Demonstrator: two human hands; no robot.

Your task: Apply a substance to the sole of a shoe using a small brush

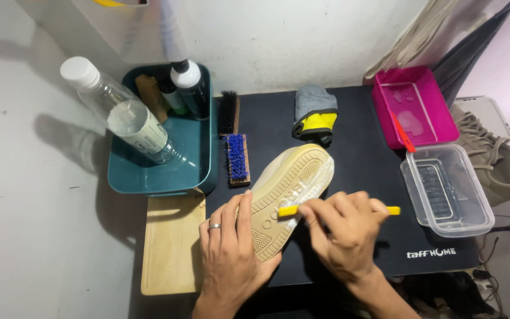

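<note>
Table: dark mat, centre of frame. Shoe lies sole-up at centre, long axis running from lower left to upper right, toe toward the upper right. Left hand lies flat on the heel end, fingers spread, pinning rather than clasping. Right hand, just right of the shoe, has its grip closed round a yellow brush; the handle lies near-horizontal, crossing the sole's axis, head touching the sole's right edge at mid-length. Right hand is nearer that spot.

Left hand flat, right hand clenched
</note>
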